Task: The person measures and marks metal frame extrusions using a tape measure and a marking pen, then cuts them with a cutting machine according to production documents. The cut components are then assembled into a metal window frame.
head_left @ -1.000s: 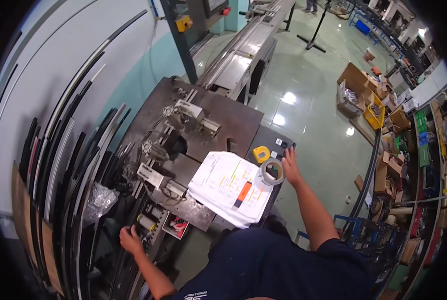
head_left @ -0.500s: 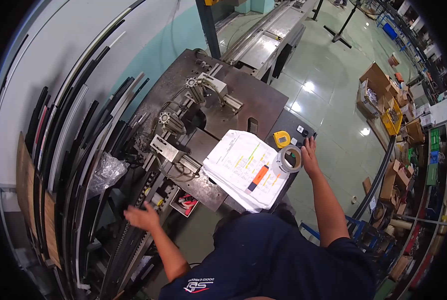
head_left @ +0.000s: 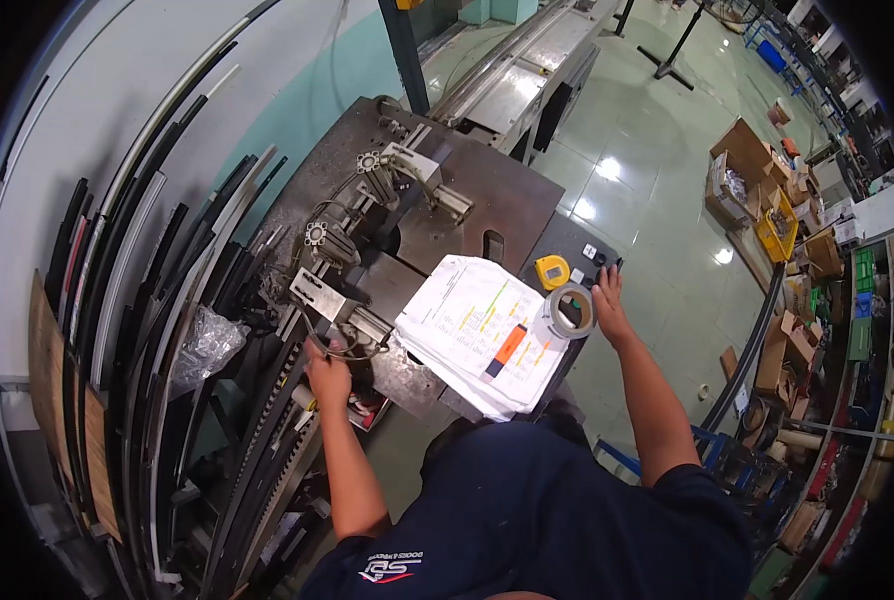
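Observation:
My left hand (head_left: 328,376) is at the lower end of the machine's front clamp (head_left: 323,296), just beside its hose and the rail. Its fingertips are partly hidden there, so their grip does not show. My right hand (head_left: 609,300) rests at the right edge of the dark control panel (head_left: 557,235), fingers stretched out, close to its buttons (head_left: 589,251). Next to this hand lie a roll of grey tape (head_left: 586,325) and a yellow tape measure (head_left: 552,271). An orange and dark marker (head_left: 507,350) lies on the stack of marked papers (head_left: 457,311).
Long dark and light profiles (head_left: 137,270) lean against the wall at left, with a crumpled plastic bag (head_left: 207,350) among them. A small bin of red-handled tools (head_left: 365,412) sits below the machine table (head_left: 507,195). Cardboard boxes (head_left: 737,175) stand on the floor at right.
My left hand has moved up and right, from beside the rail to the lower end of the front clamp. My right hand stays at the panel edge. The view has shifted slightly.

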Demonstrator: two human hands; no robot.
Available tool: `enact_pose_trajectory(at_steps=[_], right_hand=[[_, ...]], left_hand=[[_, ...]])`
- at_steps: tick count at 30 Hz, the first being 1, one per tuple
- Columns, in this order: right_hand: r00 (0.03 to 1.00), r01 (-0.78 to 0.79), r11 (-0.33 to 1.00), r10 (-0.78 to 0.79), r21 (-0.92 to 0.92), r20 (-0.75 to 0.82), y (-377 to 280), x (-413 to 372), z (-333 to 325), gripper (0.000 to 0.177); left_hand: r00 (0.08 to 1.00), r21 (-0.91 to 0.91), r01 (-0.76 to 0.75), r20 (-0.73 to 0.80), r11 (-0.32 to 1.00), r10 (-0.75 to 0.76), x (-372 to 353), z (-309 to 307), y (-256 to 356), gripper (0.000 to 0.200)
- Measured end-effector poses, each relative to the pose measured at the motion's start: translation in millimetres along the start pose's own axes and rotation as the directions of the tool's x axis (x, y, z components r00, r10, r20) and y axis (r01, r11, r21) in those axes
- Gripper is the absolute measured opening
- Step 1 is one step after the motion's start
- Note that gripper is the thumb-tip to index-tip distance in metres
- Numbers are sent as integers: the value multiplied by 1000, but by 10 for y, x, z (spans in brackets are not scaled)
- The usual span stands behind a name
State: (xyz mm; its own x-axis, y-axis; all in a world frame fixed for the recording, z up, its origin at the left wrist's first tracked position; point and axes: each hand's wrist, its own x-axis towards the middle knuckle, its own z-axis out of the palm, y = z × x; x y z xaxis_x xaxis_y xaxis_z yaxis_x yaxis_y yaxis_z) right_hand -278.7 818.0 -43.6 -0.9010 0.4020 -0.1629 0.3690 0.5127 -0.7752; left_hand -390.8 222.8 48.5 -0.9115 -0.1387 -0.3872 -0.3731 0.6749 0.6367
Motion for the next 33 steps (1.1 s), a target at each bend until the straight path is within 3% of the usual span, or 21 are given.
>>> enact_pose_trajectory(at_steps=[3,5,7,8,9,11,14,17,20,22,24,27,30,32,33], right_hand=[[1000,14,1000,-14,12,14,2,-11,-18,67],[1000,19,1000,-19,19,5,-12,-13,-15,66],[1000,20,1000,-19,22,-7,18,-15,14,66],[1000,24,999,-23,31,-9,18,-20,19,66],[1000,27,999,-26,39,-12,18,-26,25,66],[1000,26,998,-25,50,-7,-4,-43,5,66],[1000,17,995,-18,97,7,-37,-70,-27,66],[1000,16,997,-16,75,8,-30,-66,-3,67],[1000,12,999,-12,45,3,15,-48,39,67],[1000,4,999,-4,46,6,0,-47,26,68],[999,-13,996,10,85,30,-117,-79,-43,68],[998,-7,997,2,79,65,-143,-105,-140,69],[997,3,998,-8,70,73,-151,-97,-156,69],[998,4,997,-8,77,58,-152,-97,-156,69],[999,5,997,-9,83,47,-154,-96,-141,69]], left_hand=[[933,224,-209,-248,952,263,-48,99,-282,70],[903,317,-124,-357,940,239,-89,65,-733,79],[887,521,283,-461,806,-14,-277,-108,-1008,93],[882,581,403,-454,707,-129,-343,-308,-1172,98],[831,527,533,-475,663,-290,-450,-492,-1196,104],[703,439,694,-586,571,-404,-459,-780,-1645,116],[578,333,812,-564,479,-590,-611,-982,-1340,138],[581,398,813,-588,424,-563,-474,-797,-1244,141],[647,400,760,-541,512,-537,-307,-557,-593,141],[768,432,636,-436,640,-469,-143,-391,-234,127],[884,114,358,-362,927,-297,52,-196,-258,101],[955,96,58,-296,994,-27,-72,-229,-44,76],[896,398,192,-444,897,5,-148,-415,-491,62],[910,418,257,-409,871,-72,-300,-736,-889,54],[906,383,137,-422,913,41,-300,-899,-1395,52]])
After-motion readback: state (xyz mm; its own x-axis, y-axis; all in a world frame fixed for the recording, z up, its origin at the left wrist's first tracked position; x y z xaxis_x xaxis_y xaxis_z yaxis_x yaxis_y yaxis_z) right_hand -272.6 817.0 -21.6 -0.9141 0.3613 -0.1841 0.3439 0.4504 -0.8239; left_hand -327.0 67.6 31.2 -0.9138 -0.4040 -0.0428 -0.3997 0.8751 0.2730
